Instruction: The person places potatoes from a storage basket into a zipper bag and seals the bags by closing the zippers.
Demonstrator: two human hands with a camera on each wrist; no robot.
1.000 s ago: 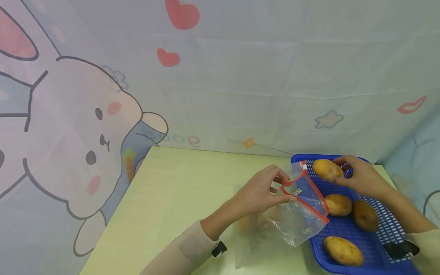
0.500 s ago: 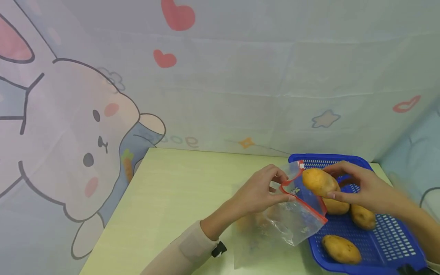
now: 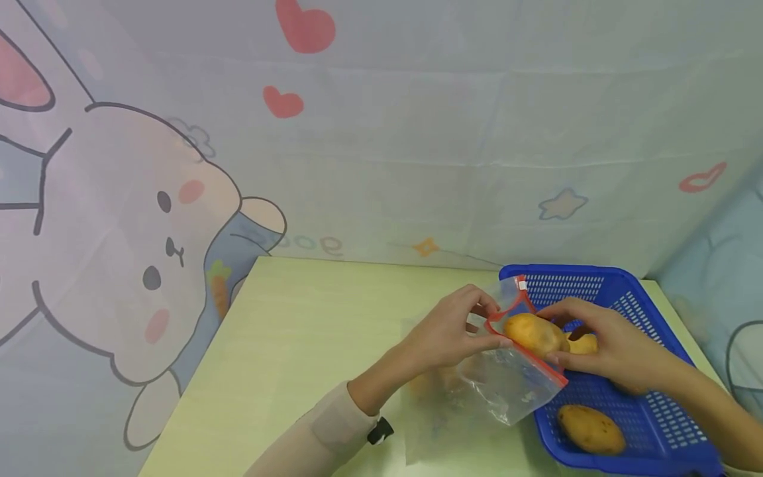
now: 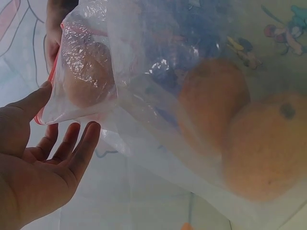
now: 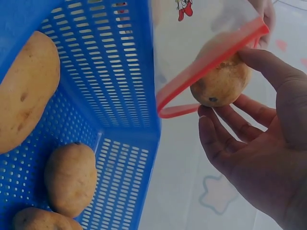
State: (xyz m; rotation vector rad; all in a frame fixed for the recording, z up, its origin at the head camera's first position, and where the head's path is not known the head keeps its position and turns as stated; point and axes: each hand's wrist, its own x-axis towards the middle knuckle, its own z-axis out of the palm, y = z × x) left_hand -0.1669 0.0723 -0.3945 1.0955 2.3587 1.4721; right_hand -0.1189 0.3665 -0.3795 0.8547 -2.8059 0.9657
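Observation:
My left hand [image 3: 447, 331] grips the red-edged mouth of a clear zip bag [image 3: 512, 391], thumb and fingers spread so the mouth gapes. My right hand [image 3: 614, 344] holds a yellow potato [image 3: 533, 333] between thumb and fingers, partly inside that mouth. In the right wrist view the held potato [image 5: 225, 81] sits behind the red zip strip [image 5: 216, 64]. Through the cloudy plastic in the left wrist view, one potato [image 4: 213, 100] and another potato [image 4: 268, 148] show inside the bag.
A blue perforated basket [image 3: 632, 464] stands right of the bag. In it lie several potatoes, one potato [image 3: 591, 429] near the front; others are partly behind my right hand. The bag rests on a pale yellow table [image 3: 310, 318] against a printed cloth [image 3: 405, 132].
My right hand has carried the potato left and down from above the basket into the bag's mouth. The left hand keeps its hold on the bag with little movement.

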